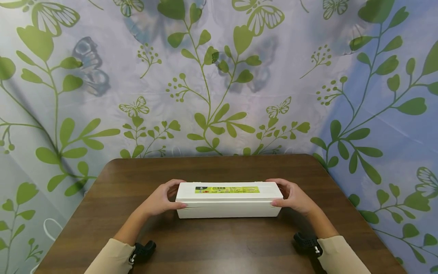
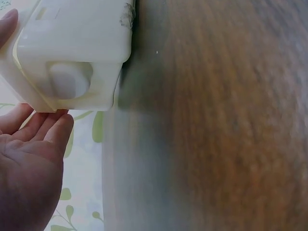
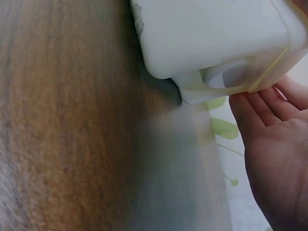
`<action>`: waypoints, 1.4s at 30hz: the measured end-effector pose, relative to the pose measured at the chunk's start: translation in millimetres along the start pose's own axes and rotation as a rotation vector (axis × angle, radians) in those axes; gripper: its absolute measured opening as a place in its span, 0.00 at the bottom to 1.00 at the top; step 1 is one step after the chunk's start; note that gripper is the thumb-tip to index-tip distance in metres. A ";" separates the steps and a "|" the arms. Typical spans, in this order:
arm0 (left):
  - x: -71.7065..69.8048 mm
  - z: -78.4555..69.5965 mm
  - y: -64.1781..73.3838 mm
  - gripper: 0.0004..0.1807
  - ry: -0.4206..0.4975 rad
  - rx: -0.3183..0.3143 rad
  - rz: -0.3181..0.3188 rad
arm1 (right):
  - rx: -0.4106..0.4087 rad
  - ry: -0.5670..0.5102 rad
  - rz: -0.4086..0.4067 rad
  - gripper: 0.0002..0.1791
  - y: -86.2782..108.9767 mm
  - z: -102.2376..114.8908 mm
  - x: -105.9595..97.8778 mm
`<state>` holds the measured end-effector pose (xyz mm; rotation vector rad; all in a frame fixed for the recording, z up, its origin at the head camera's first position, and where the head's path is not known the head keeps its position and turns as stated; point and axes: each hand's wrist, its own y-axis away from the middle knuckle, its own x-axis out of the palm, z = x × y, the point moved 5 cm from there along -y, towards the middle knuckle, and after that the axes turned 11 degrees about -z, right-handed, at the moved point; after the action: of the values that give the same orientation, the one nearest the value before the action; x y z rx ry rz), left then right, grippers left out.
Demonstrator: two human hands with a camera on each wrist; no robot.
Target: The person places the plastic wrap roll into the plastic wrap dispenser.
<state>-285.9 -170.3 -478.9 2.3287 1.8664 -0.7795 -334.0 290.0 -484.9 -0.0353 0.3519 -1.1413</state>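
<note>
A long white plastic wrap dispenser point(image 1: 227, 211) lies crosswise on the brown table, its lid down and a yellow-green label point(image 1: 227, 190) on top. My left hand point(image 1: 161, 198) grips its left end, thumb on the front and fingers round the back. At the opposite end my right hand point(image 1: 295, 198) holds it the same way. In the left wrist view, a rounded white part point(image 2: 70, 82) shows through an opening in the dispenser's end. A similar opening appears in the right wrist view, above the right palm point(image 3: 281, 154). The dispenser's inside is hidden.
The dark wooden table point(image 1: 226, 243) has rounded far corners. Behind it hangs a pale curtain point(image 1: 219, 87) with green leaves and butterflies. Black wrist straps point(image 1: 143, 251) sit at both cuffs. A white cord point(image 1: 51, 224) hangs beyond the table's left edge.
</note>
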 end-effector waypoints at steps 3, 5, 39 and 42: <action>-0.5 0.7 -0.2 0.39 0.010 -0.008 0.001 | 0.001 0.009 0.003 0.40 -0.3 -0.9 -0.3; -0.5 0.7 -0.2 0.39 0.010 -0.007 0.004 | -0.005 0.015 0.005 0.40 -0.7 -1.4 -0.5; 1.2 0.0 8.0 0.49 0.042 0.087 0.047 | -0.017 0.035 0.096 0.49 0.0 0.0 4.0; 2.2 -1.7 8.5 0.51 0.026 0.096 0.066 | -0.023 0.047 0.089 0.50 1.6 0.3 3.3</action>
<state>-277.1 -169.9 -480.7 2.4557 1.7896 -0.8527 -331.3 287.6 -485.8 -0.0125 0.4043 -1.0513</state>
